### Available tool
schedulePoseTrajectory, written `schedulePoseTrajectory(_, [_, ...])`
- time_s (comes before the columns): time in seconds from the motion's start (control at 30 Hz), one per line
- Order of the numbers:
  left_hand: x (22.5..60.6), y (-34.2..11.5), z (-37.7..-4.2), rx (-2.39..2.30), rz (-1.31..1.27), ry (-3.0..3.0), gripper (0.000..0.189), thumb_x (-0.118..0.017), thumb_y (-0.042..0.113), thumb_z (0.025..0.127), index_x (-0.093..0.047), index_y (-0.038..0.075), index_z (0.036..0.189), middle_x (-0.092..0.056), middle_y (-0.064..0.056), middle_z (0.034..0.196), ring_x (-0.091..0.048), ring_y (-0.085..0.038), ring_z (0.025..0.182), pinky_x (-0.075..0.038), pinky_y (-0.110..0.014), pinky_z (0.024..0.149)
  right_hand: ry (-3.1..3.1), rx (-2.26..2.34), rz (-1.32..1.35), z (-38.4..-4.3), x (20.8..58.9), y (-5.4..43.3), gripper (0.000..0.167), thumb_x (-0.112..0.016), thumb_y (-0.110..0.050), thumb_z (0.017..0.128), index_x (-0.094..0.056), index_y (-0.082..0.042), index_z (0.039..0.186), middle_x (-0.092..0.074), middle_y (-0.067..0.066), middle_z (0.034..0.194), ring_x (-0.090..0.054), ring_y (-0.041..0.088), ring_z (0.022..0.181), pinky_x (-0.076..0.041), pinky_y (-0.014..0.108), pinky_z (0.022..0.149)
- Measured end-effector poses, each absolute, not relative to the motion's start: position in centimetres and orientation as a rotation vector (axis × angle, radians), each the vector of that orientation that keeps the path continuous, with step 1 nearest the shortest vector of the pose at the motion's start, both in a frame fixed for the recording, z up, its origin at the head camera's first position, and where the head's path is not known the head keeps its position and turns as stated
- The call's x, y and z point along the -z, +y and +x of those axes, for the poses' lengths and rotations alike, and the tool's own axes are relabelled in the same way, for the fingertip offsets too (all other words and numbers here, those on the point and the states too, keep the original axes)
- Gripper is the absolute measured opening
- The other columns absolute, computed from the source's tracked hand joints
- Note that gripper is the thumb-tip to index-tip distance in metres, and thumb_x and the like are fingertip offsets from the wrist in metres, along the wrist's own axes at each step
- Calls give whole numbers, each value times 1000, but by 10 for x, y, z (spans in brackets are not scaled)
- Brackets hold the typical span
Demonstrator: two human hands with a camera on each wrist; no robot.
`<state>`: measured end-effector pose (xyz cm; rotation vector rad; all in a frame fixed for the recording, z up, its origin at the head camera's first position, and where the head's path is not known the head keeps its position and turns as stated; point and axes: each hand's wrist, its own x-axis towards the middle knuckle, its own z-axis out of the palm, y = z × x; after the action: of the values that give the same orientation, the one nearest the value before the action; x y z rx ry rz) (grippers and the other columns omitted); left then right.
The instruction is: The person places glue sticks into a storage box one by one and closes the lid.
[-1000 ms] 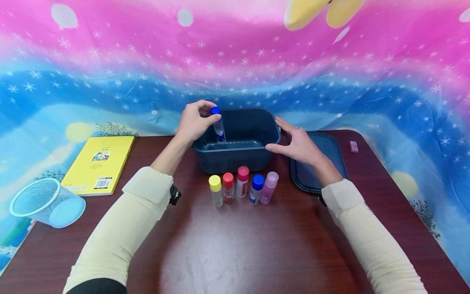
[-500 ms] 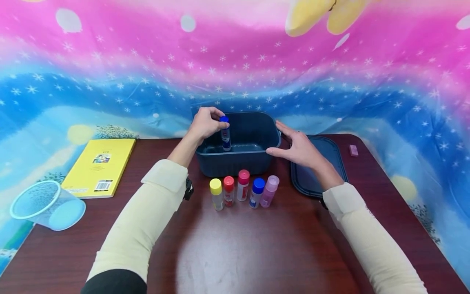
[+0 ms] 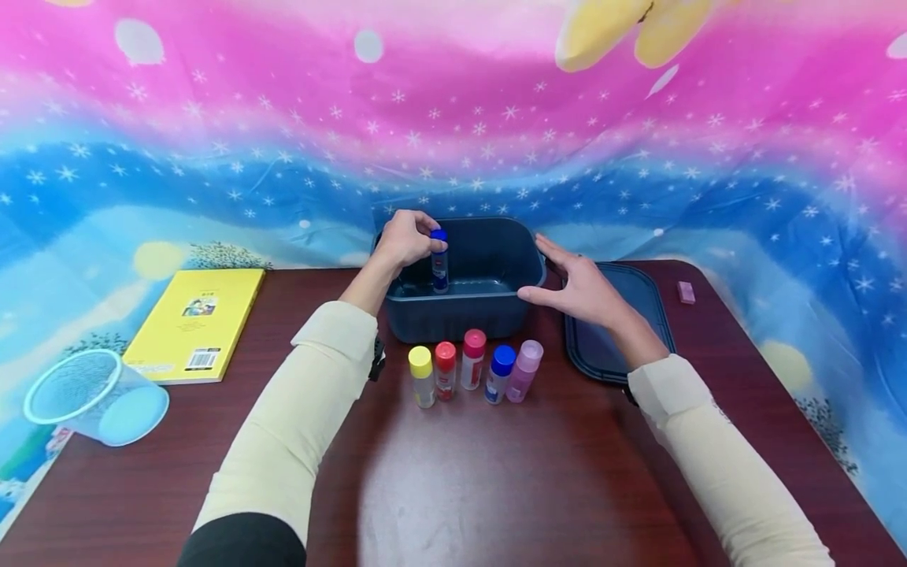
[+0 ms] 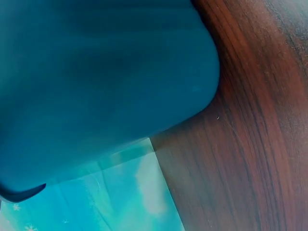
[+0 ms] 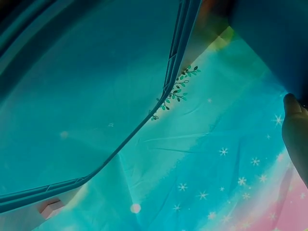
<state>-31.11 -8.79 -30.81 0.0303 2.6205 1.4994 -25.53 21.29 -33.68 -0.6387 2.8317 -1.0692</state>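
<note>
My left hand [image 3: 409, 239] pinches the blue cap of a slim glue stick [image 3: 440, 268]. It holds the stick upright inside the dark blue plastic box [image 3: 457, 316]; whether the stick's base touches the floor of the box I cannot tell. My right hand [image 3: 584, 291] rests its straight thumb and fingers against the box's right end. In the right wrist view, part of that hand [image 5: 294, 130] shows against the box wall. Before the box stand glue sticks with caps in yellow [image 3: 422, 378], red [image 3: 445, 372], dark pink [image 3: 472, 361], blue [image 3: 499, 376] and light purple [image 3: 524, 372].
The box's lid [image 3: 616, 346] lies to the right, partly under my right forearm. A pink eraser-like block [image 3: 685, 293] sits beyond it. At the left are a yellow book [image 3: 194, 327] and a light blue mesh cup [image 3: 99, 398]. A patterned cloth hangs behind the table.
My left hand has moved right and slightly down in the view with the glue stick, further into the box. The right hand stays at the box's right end.
</note>
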Motion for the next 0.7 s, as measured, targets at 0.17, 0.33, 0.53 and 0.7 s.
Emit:
schedulePoseTrajectory(0.17, [309, -88, -311, -1477, 41, 2632, 33, -77, 15, 92, -65, 5, 121, -61, -13, 118, -60, -29, 105, -54, -41, 93, 2830, 1070, -649, -255, 337, 213, 93, -72, -50, 91, -23, -15, 162, -19, -1, 168, -20, 31, 153, -24, 64, 117])
schedulePoseTrajectory(0.33, [309, -89, -310, -1442, 59, 2675, 34, -78, 17, 92, -66, 6, 122, -61, -12, 121, -58, -30, 110, -52, -44, 97, 2835, 1067, -645, -257, 336, 212, 95, -72, -53, 90, -23, -16, 162, -20, -2, 168, -20, 30, 153, -24, 63, 117])
schedulePoseTrajectory(0.53, [309, -88, -309, -1433, 74, 2708, 34, -76, 17, 93, -67, 6, 123, -61, -12, 124, -57, -31, 116, -50, -46, 100, 2833, 1051, -641, -257, 335, 212, 96, -72, -54, 90, -23, -15, 162, -19, -1, 168, -18, 30, 153, -23, 63, 117])
schedulePoseTrajectory(0.7, [306, -87, -308, -1426, 89, 2735, 34, -76, 17, 93, -67, 6, 124, -63, -10, 124, -57, -30, 117, -49, -46, 101, 2824, 1047, -630, -256, 334, 213, 95, -72, -53, 90, -22, -15, 163, -18, 0, 168, -18, 31, 153, -22, 64, 117])
